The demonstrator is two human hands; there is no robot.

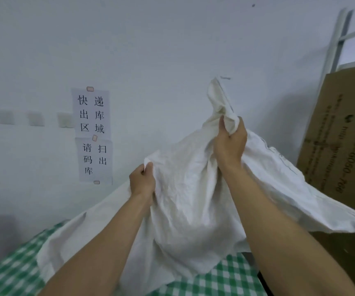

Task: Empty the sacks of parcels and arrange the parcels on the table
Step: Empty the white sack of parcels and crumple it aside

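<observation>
A large white woven sack (185,199) is lifted above the table, which is covered with a green and white checked cloth (225,278). My right hand (230,142) grips a bunched corner of the sack high up. My left hand (142,181) grips the sack's lower left edge. The sack bulges in the middle and its lower part drapes onto the table. No parcel shows; whatever is inside the sack is hidden.
A white wall stands close behind the table, with two paper signs (92,133) taped to it. A big brown cardboard sheet (341,146) leans at the right, beside a white metal frame (339,37).
</observation>
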